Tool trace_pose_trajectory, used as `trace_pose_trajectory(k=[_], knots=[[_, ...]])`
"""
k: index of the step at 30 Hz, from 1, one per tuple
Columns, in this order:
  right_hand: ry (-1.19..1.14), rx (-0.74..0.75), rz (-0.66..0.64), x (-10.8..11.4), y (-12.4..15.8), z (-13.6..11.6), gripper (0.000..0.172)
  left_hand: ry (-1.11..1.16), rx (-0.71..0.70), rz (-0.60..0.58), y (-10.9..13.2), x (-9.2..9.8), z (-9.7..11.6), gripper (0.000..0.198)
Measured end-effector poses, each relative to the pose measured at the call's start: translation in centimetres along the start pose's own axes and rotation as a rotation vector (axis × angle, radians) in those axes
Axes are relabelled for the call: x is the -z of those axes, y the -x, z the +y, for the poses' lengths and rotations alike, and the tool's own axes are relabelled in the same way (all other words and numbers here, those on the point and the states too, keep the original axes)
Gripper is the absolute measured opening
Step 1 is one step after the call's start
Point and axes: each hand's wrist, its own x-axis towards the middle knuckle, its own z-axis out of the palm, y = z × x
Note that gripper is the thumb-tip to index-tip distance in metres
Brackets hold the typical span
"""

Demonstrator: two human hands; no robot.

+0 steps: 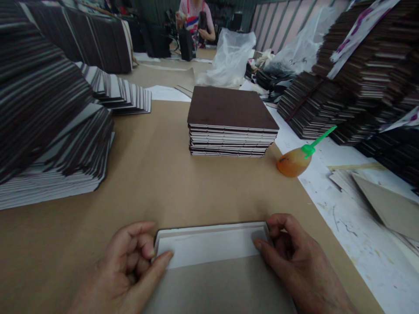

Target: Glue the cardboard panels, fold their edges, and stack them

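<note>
A grey board panel (216, 283) with a white strip along its far edge and a dark rim lies in front of me at the bottom of the head view. My left hand (131, 261) grips its left edge, thumb on top and fingers curled at the side. At the right edge, my right hand (294, 257) holds it the same way, its thumb pressing the white strip. Beyond the panel stands a neat stack of dark brown panels (232, 109) with pale layers showing at the front. The panel's near end is cut off by the frame.
Tall piles of dark panels (42, 109) rise on the left, with more bundled stacks (360, 74) at right. An orange squeeze bottle (294, 162) with a green nozzle lies tilted beside the brown stack. Loose boards (389, 205) lie right. Behind are plastic bags (232, 56) and a person (195, 22).
</note>
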Motion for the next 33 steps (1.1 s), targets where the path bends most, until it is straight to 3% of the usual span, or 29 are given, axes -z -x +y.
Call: trace_pose_trajectory(k=[3,5,8,11,22,28,30,33], knots=[[0.013,0.059,0.009,-0.3,0.0,0.9,0.018,-0.047,0.017,-0.017,0.1,0.2,0.2,0.047],[0.018,0.163,-0.002,-0.5,-0.3,1.5,0.018,-0.116,0.01,-0.055,0.1,0.4,0.4,0.035],[0.021,0.353,-0.051,-0.6,-0.8,2.2,0.018,-0.244,-0.106,-0.121,0.1,0.7,0.6,0.013],[0.035,0.416,-0.092,-0.4,-0.9,2.4,0.018,-0.3,-0.224,-0.202,0.0,1.1,0.6,0.014],[0.02,0.267,-0.065,0.7,-0.5,0.5,0.021,-0.305,-0.245,-0.247,-0.2,1.4,0.6,0.023],[-0.005,0.159,0.192,2.7,-0.7,2.3,0.015,-0.293,-0.207,-0.121,0.0,1.6,0.5,0.028],[0.001,0.229,0.253,3.6,-0.1,2.2,0.017,-0.282,-0.284,-0.121,0.7,2.0,0.3,0.025],[0.103,0.467,0.175,4.5,1.4,0.4,0.021,-0.331,-0.595,-0.192,2.4,2.7,0.4,0.019]])
